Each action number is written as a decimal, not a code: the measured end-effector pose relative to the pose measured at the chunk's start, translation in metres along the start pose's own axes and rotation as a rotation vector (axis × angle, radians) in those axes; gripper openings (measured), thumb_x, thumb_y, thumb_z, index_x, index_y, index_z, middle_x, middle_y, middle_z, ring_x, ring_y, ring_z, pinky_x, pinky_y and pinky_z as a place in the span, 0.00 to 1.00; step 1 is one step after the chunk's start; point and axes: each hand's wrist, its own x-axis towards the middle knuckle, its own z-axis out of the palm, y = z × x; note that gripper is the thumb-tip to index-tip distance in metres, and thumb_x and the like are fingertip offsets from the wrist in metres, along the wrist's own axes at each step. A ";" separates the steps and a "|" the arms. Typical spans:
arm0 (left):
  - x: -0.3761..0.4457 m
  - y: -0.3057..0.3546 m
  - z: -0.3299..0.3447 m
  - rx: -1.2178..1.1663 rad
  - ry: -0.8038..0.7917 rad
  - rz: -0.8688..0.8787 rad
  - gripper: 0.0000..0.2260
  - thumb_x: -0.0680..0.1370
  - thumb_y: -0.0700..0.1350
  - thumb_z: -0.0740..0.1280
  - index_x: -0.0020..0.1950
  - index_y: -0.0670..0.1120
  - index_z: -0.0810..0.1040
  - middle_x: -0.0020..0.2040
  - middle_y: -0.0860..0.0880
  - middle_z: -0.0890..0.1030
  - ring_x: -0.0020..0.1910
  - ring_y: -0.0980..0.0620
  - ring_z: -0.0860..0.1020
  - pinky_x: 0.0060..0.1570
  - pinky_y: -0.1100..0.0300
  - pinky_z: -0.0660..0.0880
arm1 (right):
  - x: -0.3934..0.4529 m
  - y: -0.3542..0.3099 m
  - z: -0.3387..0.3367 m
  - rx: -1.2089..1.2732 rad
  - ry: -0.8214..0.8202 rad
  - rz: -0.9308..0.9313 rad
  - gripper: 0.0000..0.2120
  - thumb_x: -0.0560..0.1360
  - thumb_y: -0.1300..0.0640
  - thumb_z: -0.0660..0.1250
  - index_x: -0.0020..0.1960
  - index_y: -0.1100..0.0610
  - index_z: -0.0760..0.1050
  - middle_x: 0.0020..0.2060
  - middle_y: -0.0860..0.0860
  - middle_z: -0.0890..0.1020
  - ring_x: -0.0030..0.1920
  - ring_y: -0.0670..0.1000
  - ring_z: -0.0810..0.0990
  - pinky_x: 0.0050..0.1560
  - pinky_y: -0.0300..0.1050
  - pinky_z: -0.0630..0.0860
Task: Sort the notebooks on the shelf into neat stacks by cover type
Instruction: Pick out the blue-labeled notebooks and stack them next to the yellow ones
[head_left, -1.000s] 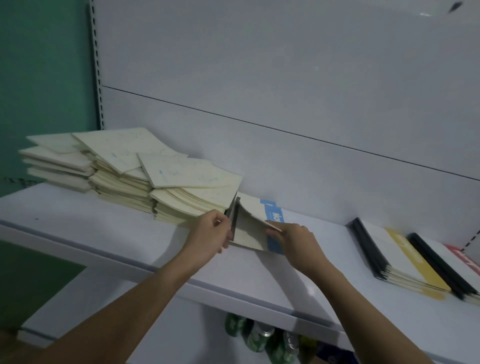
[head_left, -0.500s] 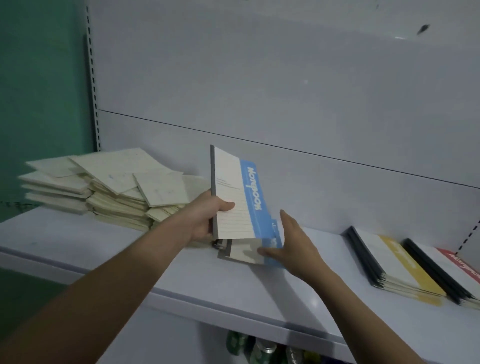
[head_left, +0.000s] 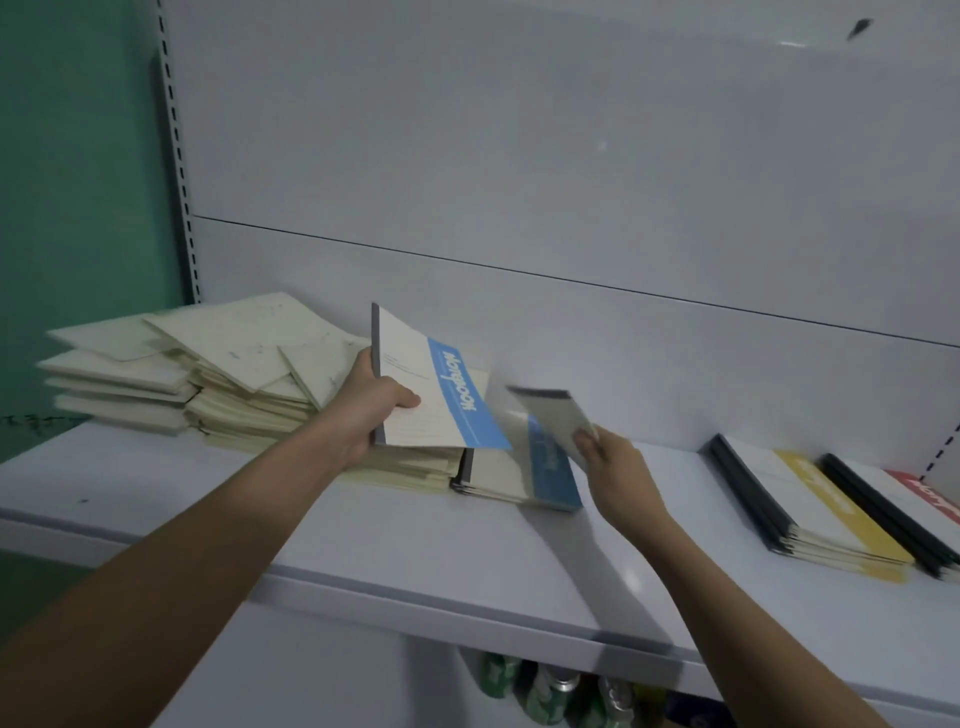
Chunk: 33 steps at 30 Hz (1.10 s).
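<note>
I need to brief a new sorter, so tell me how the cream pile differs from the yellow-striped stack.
The cream pile is fanned out and skewed; the yellow-striped stack lies squared. The cream pile sits at the shelf's left end, the yellow-striped stack near the right. Its covers look plain; the other's carry a yellow band and dark spines. Both lie flat.

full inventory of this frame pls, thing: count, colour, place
cream notebooks: count unclear, cream, messy pile at shelf left
blue-band notebook: one, white and blue, held up by left hand
blurred notebook: one, blurred, lifted by right hand
blue-band stack: small stack, mid-shelf
yellow-band stack: several, dark spines, shelf right
red-band stack: partly cut off, far right
shelf: one, white
cans: a few, green, below the shelf
left hand: grips blue-band notebook
right hand: pinches blurred notebook
</note>
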 end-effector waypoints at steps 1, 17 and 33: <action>-0.001 -0.003 0.002 -0.015 -0.014 -0.009 0.27 0.75 0.28 0.64 0.70 0.48 0.64 0.62 0.45 0.77 0.54 0.47 0.78 0.43 0.56 0.77 | 0.002 -0.003 -0.001 0.064 0.098 0.001 0.17 0.83 0.53 0.53 0.43 0.62 0.71 0.39 0.58 0.78 0.39 0.58 0.74 0.37 0.47 0.68; -0.004 -0.005 0.010 -0.216 -0.094 -0.059 0.17 0.80 0.34 0.63 0.63 0.52 0.67 0.54 0.50 0.80 0.48 0.51 0.80 0.40 0.54 0.78 | -0.007 -0.029 0.024 0.195 0.075 -0.137 0.17 0.84 0.56 0.52 0.70 0.51 0.69 0.60 0.43 0.77 0.61 0.47 0.75 0.58 0.43 0.71; 0.023 0.028 0.019 -0.139 -0.010 0.110 0.19 0.79 0.34 0.65 0.66 0.50 0.67 0.53 0.51 0.79 0.48 0.53 0.78 0.36 0.59 0.76 | -0.031 -0.005 0.041 -0.587 -0.122 -0.184 0.16 0.83 0.55 0.54 0.67 0.45 0.71 0.60 0.51 0.79 0.55 0.56 0.78 0.48 0.47 0.73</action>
